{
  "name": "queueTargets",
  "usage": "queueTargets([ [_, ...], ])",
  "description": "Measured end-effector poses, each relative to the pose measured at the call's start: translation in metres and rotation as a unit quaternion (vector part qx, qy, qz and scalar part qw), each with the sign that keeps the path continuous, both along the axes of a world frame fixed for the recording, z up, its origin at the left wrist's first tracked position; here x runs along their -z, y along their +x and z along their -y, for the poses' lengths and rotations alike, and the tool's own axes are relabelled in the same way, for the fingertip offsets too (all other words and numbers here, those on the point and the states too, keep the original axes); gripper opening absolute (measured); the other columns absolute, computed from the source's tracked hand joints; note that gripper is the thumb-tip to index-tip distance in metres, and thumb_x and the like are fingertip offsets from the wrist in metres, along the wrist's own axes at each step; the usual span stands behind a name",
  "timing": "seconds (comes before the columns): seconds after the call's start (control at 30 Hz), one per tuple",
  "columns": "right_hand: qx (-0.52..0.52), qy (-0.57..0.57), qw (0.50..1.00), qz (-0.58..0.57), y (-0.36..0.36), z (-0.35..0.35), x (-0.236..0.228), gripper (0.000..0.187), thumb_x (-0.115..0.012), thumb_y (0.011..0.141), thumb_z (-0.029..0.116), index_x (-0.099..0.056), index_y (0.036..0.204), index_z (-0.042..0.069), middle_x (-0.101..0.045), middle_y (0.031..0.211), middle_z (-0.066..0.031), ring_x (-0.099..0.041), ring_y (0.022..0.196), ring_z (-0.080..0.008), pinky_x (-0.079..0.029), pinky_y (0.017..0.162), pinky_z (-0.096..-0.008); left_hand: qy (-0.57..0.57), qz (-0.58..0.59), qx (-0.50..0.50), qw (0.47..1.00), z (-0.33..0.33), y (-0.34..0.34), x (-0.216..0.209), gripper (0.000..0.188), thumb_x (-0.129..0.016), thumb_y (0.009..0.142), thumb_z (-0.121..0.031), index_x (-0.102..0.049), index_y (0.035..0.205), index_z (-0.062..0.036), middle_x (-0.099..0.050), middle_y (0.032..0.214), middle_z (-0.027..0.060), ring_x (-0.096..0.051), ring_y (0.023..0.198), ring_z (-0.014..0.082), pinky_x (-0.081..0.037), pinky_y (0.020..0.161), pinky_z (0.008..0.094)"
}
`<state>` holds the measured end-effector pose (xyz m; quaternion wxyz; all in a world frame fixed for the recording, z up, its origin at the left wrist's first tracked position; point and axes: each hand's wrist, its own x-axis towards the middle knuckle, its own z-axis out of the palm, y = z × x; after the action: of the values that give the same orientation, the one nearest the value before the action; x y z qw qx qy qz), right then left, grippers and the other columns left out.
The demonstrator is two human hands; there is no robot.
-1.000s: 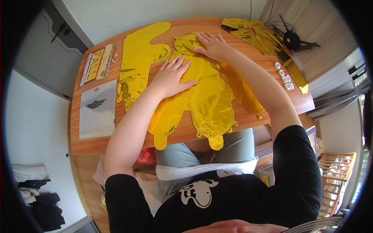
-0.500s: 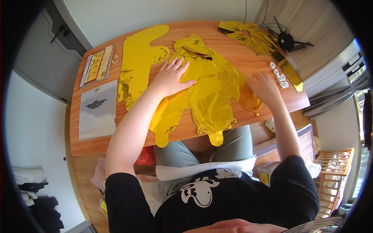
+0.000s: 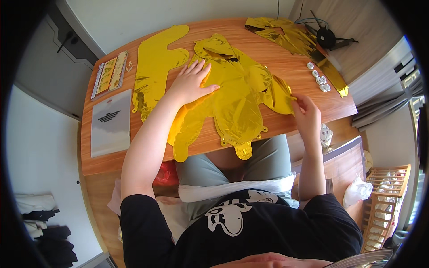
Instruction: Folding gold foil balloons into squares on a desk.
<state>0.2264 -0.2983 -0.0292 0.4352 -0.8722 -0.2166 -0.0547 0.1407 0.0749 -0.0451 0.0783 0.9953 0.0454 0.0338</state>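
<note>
A flat gold foil balloon lies creased across the middle of the table, with rounded lobes and small tabs along its edge. My left hand rests flat on its left part, fingers stretched out. At the balloon's right end, my right hand pinches the edge of a lobe, which is lifted and bent. Left of my left hand lies another gold foil balloon, long and flat, with a curved outline. A third gold foil piece is spread at the far right, crumpled and dark in places.
On the wooden table, a clear plastic bag and a printed packet lie at the left. Several white ribbon rolls sit at the right. A black router with antennas stands at the back right. Below is a wooden rack.
My right hand has gone from lying over the right lobe to pinching its edge, and that lobe has lifted and folded. My left hand stays flat on the balloon.
</note>
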Motion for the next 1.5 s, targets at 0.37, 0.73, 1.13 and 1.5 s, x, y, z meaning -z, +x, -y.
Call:
queueTargets([
  [0.37, -0.191, 0.018, 0.932, 0.309, -0.066, -0.075, -0.014, 0.045, -0.073, 0.086, -0.004, -0.062, 0.129, 0.001, -0.078, 0.107, -0.0110, -0.075, 0.098, -0.0275, -0.057, 0.092, -0.0389, -0.005, 0.021, 0.006, 1.000, 0.000, -0.005, -0.001, 0.086, -0.056, 0.096, -0.064, -0.033, 0.162, -0.0137, -0.025, 0.170, 0.0139, -0.021, 0.158, 0.0302, -0.016, 0.129, 0.0445],
  [0.73, -0.377, 0.100, 0.903, -0.182, -0.068, -0.083, -0.007, 0.034, -0.067, 0.101, 0.020, -0.063, 0.130, 0.002, -0.073, 0.112, -0.0125, -0.072, 0.101, -0.0226, -0.055, 0.094, -0.0362, -0.004, 0.026, 0.009, 1.000, -0.004, -0.001, 0.007, 0.083, -0.056, 0.098, -0.060, -0.032, 0.162, -0.0137, -0.026, 0.170, 0.0142, -0.021, 0.158, 0.0301, -0.015, 0.129, 0.0455],
  [1.13, -0.319, -0.138, 0.918, 0.191, 0.095, -0.150, 0.004, 0.041, -0.063, 0.098, 0.029, -0.066, 0.130, 0.003, -0.061, 0.140, -0.0188, -0.057, 0.126, -0.0394, -0.046, 0.109, -0.0436, -0.004, 0.019, 0.008, 1.000, -0.001, -0.003, 0.003, 0.086, -0.053, 0.098, -0.065, -0.033, 0.161, -0.0113, -0.026, 0.169, 0.0152, -0.021, 0.158, 0.0314, -0.015, 0.129, 0.0454],
  [1.5, -0.362, -0.195, 0.887, 0.211, 0.095, -0.161, -0.006, 0.036, -0.067, 0.096, 0.028, -0.070, 0.121, 0.002, -0.067, 0.129, -0.0170, -0.059, 0.123, -0.0365, -0.046, 0.106, -0.0446, 0.002, 0.012, 0.005, 1.000, -0.003, -0.001, 0.007, 0.091, -0.050, 0.096, -0.072, -0.033, 0.161, -0.0109, -0.024, 0.170, 0.0155, -0.020, 0.158, 0.0309, -0.015, 0.129, 0.0465],
])
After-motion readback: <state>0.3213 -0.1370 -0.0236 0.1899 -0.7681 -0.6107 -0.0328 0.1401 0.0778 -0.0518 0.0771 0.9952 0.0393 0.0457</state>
